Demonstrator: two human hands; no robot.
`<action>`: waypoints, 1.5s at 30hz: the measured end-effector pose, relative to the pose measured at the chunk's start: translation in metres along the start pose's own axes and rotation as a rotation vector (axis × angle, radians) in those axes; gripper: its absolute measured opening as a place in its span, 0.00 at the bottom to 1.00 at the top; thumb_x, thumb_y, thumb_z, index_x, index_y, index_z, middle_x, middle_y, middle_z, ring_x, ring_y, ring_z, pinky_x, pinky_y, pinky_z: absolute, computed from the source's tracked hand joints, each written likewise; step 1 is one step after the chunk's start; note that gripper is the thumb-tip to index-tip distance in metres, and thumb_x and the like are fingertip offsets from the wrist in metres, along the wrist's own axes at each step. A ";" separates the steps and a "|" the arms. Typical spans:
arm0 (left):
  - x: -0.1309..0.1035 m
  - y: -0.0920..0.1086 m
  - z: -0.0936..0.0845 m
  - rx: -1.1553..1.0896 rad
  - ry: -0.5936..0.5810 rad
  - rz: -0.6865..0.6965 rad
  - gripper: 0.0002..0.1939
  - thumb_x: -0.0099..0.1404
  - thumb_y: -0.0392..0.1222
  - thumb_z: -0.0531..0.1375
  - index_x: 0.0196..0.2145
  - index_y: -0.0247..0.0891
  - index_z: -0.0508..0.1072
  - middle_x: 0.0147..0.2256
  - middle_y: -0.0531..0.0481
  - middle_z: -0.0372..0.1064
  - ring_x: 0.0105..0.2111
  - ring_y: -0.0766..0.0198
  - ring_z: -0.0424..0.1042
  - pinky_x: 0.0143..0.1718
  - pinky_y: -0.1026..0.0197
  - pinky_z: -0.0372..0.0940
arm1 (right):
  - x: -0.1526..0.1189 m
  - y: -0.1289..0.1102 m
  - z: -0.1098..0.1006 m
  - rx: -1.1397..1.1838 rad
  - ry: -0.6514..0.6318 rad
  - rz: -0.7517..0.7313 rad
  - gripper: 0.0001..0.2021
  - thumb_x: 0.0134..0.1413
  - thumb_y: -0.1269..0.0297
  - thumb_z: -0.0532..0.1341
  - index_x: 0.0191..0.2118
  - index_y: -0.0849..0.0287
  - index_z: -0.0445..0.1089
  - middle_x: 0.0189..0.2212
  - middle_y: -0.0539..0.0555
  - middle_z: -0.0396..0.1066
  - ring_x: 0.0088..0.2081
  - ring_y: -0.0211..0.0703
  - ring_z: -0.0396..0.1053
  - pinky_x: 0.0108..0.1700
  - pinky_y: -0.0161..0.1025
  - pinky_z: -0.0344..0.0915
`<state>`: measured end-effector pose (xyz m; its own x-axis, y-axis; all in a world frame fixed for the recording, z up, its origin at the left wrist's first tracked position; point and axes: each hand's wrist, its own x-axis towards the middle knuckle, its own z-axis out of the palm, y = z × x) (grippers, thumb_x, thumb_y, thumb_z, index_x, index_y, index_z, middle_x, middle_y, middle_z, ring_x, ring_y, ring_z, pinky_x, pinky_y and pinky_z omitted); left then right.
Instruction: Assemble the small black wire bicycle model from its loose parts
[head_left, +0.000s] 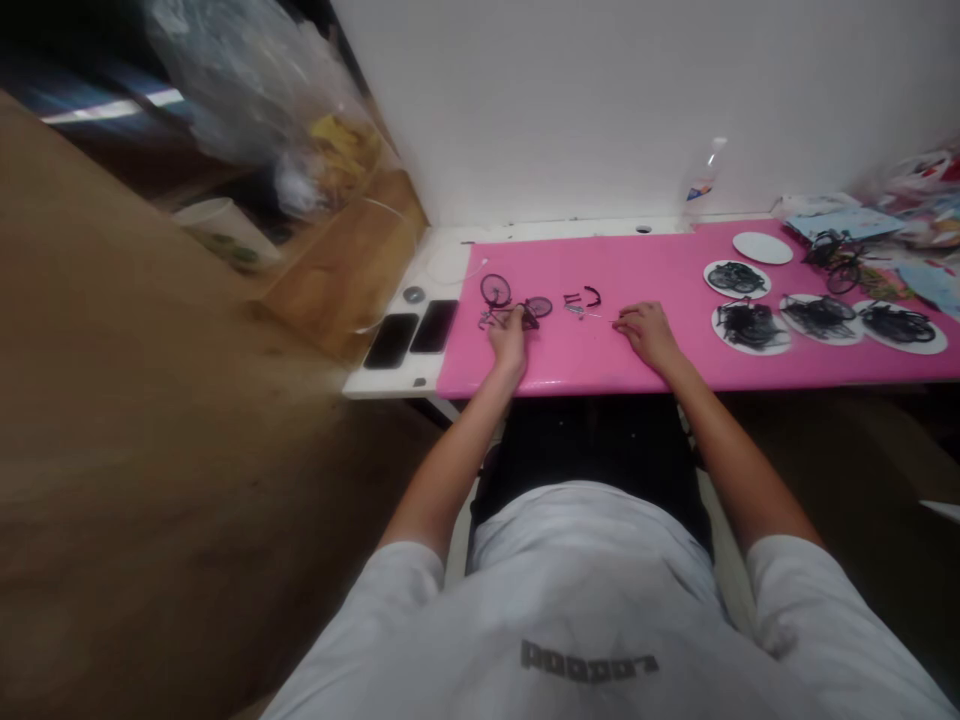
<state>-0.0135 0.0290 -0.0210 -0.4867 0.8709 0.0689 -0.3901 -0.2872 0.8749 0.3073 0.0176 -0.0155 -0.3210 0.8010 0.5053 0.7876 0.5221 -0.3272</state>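
My left hand [511, 342] is closed on a small black model bicycle [496, 292] at the left part of the pink table mat. Its two spoked wheels show beyond my fingers, while part of the frame is hidden by them. My right hand [649, 334] rests low over the mat with its fingers pinched together. From its fingertips a thin pale rod [595, 316] points left; its exact kind is too small to tell. Between my hands lie a curved black part [593, 296], short dark pieces [572, 298] and a small silvery part [574, 310].
Several white plates [793, 342] of black bicycle parts stand at the right, beside another model bicycle [841, 272] and plastic packaging [919, 200]. Two dark phones [391, 341] lie at the table's left end. A wooden box [345, 265] adjoins it. A white wall [600, 110] rises behind.
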 end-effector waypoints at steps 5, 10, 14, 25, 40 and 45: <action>-0.004 0.002 0.003 -0.012 0.012 0.030 0.19 0.59 0.51 0.77 0.31 0.38 0.75 0.32 0.48 0.77 0.34 0.62 0.77 0.39 0.59 0.73 | -0.001 -0.018 -0.009 -0.095 0.023 0.029 0.14 0.76 0.61 0.60 0.49 0.54 0.85 0.56 0.62 0.80 0.61 0.65 0.67 0.62 0.65 0.64; -0.009 0.005 0.005 0.011 -0.043 -0.003 0.17 0.62 0.51 0.76 0.32 0.38 0.75 0.32 0.48 0.77 0.33 0.62 0.76 0.38 0.59 0.72 | 0.001 -0.042 -0.013 -0.243 -0.023 -0.031 0.16 0.79 0.63 0.56 0.53 0.56 0.82 0.59 0.65 0.79 0.65 0.67 0.64 0.63 0.65 0.60; -0.013 0.010 0.007 0.017 -0.048 -0.030 0.13 0.64 0.45 0.74 0.31 0.37 0.75 0.31 0.49 0.76 0.32 0.63 0.76 0.37 0.60 0.71 | 0.008 -0.063 -0.004 -0.198 -0.064 -0.035 0.17 0.79 0.62 0.55 0.56 0.56 0.81 0.58 0.64 0.79 0.64 0.68 0.64 0.63 0.64 0.61; -0.018 0.016 0.011 0.031 -0.076 -0.081 0.11 0.64 0.43 0.73 0.33 0.37 0.76 0.32 0.50 0.77 0.32 0.65 0.76 0.37 0.62 0.72 | 0.063 -0.065 0.031 -0.174 -0.143 -0.085 0.20 0.77 0.63 0.53 0.57 0.55 0.83 0.69 0.64 0.71 0.74 0.67 0.54 0.74 0.68 0.53; -0.024 0.025 0.017 0.056 -0.072 -0.099 0.08 0.66 0.40 0.72 0.33 0.38 0.77 0.30 0.50 0.77 0.30 0.63 0.76 0.37 0.59 0.73 | 0.065 -0.053 0.047 -0.108 -0.112 -0.049 0.21 0.72 0.68 0.55 0.60 0.55 0.82 0.67 0.64 0.73 0.72 0.67 0.58 0.70 0.66 0.60; -0.022 0.021 0.015 0.053 -0.088 -0.073 0.08 0.66 0.40 0.72 0.33 0.37 0.77 0.31 0.49 0.77 0.31 0.63 0.77 0.37 0.60 0.73 | 0.066 -0.049 0.051 -0.106 -0.138 -0.039 0.21 0.75 0.66 0.54 0.60 0.55 0.82 0.67 0.65 0.71 0.71 0.66 0.57 0.70 0.65 0.60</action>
<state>0.0010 0.0096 0.0035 -0.3866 0.9212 0.0439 -0.3791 -0.2021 0.9030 0.2207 0.0595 -0.0063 -0.4157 0.8170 0.3996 0.8217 0.5257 -0.2200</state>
